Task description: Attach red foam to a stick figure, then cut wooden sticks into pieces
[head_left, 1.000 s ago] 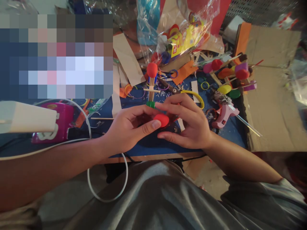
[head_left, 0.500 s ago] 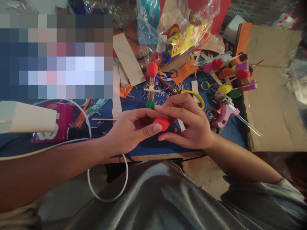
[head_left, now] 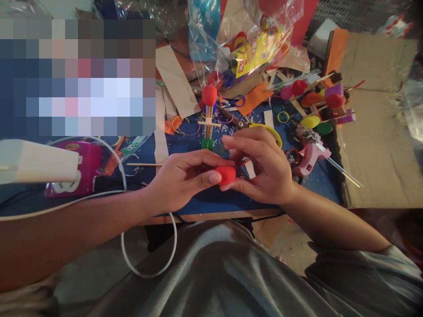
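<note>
A smooth, rounded red lump that looks like modelling clay (head_left: pixel 227 175) is pinched between the thumb and fingers of my left hand (head_left: pixel 180 178). My right hand (head_left: pixel 269 169) is just right of it, its thumb tip touching the lump's lower edge. The other fingers of that hand are curved and raised apart, with a gap above the lump. Just beyond my hands, a wooden-stick piece (head_left: pixel 209 125) has a red rounded end, a blue part behind it and a green part at its near end.
Yellow-handled scissors (head_left: pixel 243 125) lie behind my right hand. A pink glue gun (head_left: pixel 312 158) and a stick model with coloured round parts (head_left: pixel 317 101) are to the right, beside a cardboard sheet (head_left: pixel 376 132). On the left are a pink power socket (head_left: pixel 89 163) and white cable (head_left: pixel 123 251).
My right fingers have lifted away from the lump and spread, while the right thumb has come against its lower edge. More of the red lump shows. My left hand keeps its pinch.
</note>
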Tool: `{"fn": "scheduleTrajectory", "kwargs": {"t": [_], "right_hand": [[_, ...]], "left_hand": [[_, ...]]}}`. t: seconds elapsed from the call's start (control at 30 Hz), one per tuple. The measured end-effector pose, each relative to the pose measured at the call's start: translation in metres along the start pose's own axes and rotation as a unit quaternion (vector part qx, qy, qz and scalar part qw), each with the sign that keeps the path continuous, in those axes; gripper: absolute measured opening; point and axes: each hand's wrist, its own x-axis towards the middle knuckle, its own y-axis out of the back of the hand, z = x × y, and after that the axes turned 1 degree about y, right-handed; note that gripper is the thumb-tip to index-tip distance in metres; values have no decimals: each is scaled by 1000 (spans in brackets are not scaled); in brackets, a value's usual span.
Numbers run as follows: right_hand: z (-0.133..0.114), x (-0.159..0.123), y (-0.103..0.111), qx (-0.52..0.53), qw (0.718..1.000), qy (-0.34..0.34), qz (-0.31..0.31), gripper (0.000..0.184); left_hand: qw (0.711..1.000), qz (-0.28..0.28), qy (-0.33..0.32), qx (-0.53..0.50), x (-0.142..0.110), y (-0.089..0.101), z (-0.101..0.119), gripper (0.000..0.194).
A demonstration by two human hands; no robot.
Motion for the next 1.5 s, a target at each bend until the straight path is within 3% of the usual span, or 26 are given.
{"fn": "scheduleTrajectory", "kwargs": {"t": [0.2,0.33,0.4,0.5,0.67,0.8,0.97,1.13,1.33,1.5], "right_hand": [[-1,0,-1,-2,1000,-22,-4,67],[0,1,5,-36,999,7,-27,40],[0,2,6,-39,999,8,-27,37],[-1,2,5,-31,999,-12,-18,44],[-2,-4,-1,56,991,-118,11,67],[2,-8,-4,92,986,-136,14,74],[4,-6,-4,93,989,-112,14,76],[-1,-4,-3,122,986,-111,-21,69],[-2,-4,0,154,978,-112,-85,78],[-2,-2,5,152,977,-92,-118,84]], "left_hand": [[1000,2,-9,0,0,0,-3,30],[999,21,-7,30,-2,-1,-4,43],[999,40,-9,14,-4,-3,-5,50],[998,57,-30,5,-7,-4,-7,47],[989,23,-121,82,-8,1,-8,47],[968,-1,-200,153,-6,4,-6,53],[964,10,-208,168,-6,1,-5,55],[977,22,-161,141,-7,0,-12,78],[944,-37,-245,219,2,6,-7,38],[964,-20,-190,183,-1,5,-4,32]]}}
